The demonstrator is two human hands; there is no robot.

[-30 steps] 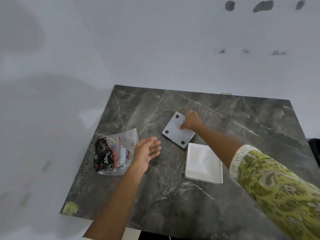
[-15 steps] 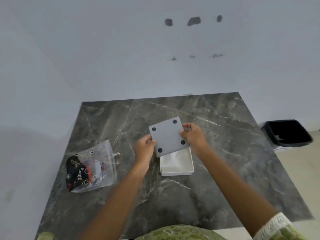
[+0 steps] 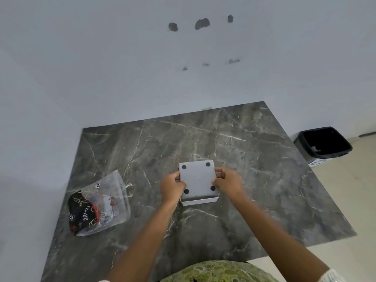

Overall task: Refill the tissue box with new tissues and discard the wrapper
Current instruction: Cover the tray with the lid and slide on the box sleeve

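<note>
Here both forearms reach forward over the dark marble worktop (image 3: pixel 254 169). The left hand (image 3: pixel 172 186) and right hand (image 3: pixel 227 184) pinch the side edges of a grey base plate (image 3: pixel 197 178) lying flat on the white tissue box (image 3: pixel 200 200). To the left lies the clear wrapper (image 3: pixel 99 204); its writing is unreadable. Farther right, a black bin (image 3: pixel 323 144) stands on the floor.

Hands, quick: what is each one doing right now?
Left hand: closed on the left edge of the grey base panel.
Right hand: closed on the panel's right edge, over the white tissue box.
</note>
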